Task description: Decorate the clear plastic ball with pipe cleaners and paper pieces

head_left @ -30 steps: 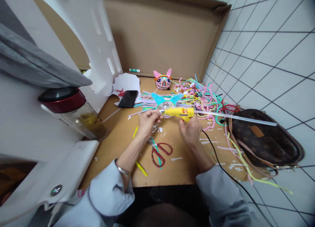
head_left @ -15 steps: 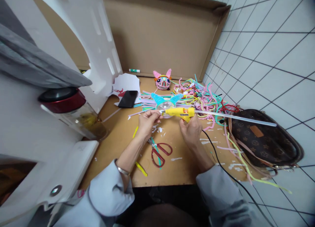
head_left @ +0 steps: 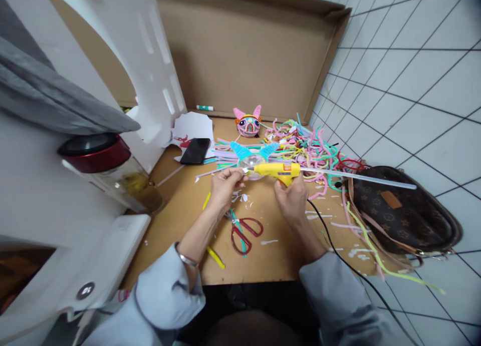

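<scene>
My right hand (head_left: 291,193) is wrapped round the handle of a yellow hot glue gun (head_left: 278,170). A long clear glue stick (head_left: 361,177) sticks out of its back end. At the nozzle, my left hand (head_left: 227,183) pinches a small white piece (head_left: 246,170) between thumb and fingertips; its kind is too small to make out. Just behind the gun lies a clear round ball (head_left: 251,160) with two blue fuzzy ears (head_left: 269,149), on a row of pipe cleaners (head_left: 221,154). Red-handled scissors (head_left: 246,234) rest on the table below my hands.
A pink-eared animal head (head_left: 248,124) stands at the back. Tangled pipe cleaners (head_left: 311,148) and a brown handbag (head_left: 406,211) lie to the right. A black phone (head_left: 195,151) and a red-lidded bottle (head_left: 128,176) are on the left. The gun's black cord (head_left: 338,251) runs down right.
The glue gun has shifted slightly right and its rear has tipped a little, the glue stick's end moving left and up. My left hand keeps its pinch by the nozzle.
</scene>
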`<move>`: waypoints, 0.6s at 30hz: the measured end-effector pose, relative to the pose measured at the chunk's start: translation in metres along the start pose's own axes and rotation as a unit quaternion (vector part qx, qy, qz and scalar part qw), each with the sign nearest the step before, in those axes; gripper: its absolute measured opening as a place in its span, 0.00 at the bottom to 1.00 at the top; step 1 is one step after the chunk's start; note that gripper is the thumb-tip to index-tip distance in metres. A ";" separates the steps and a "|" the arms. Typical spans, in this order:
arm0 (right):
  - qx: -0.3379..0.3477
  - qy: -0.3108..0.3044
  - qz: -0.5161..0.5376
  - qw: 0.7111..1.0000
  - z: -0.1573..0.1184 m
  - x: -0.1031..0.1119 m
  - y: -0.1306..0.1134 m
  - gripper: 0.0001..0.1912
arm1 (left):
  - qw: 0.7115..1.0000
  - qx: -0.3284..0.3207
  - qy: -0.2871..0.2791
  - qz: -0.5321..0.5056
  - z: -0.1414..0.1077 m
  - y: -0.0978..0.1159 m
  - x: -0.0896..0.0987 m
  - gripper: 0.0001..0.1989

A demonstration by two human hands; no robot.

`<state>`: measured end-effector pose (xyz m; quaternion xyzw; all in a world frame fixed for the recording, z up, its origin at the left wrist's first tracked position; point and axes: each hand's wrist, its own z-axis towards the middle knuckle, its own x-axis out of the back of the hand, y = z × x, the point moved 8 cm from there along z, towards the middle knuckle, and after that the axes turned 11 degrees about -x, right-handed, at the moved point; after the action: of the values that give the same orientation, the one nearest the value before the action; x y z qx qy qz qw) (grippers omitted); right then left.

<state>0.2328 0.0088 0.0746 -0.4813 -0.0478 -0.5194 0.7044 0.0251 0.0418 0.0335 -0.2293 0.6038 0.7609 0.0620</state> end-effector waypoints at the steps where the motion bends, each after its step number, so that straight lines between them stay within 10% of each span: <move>1: -0.012 0.005 0.010 1.000 0.002 0.002 0.002 0.17 | 1.000 0.003 0.004 -0.005 0.001 -0.001 0.001 0.11; 9: -0.079 -0.071 -0.068 0.992 0.005 0.009 0.046 0.21 | 0.998 0.026 0.029 -0.042 0.005 -0.002 0.007 0.12; 18: -0.001 -0.095 -0.203 0.975 -0.027 0.027 0.093 0.13 | 0.996 0.030 0.036 -0.071 0.004 -0.001 0.008 0.15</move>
<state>0.3057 -0.0300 0.0169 -0.5096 -0.2103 -0.6037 0.5759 0.0171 0.0447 0.0303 -0.2967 0.6101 0.7277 0.1011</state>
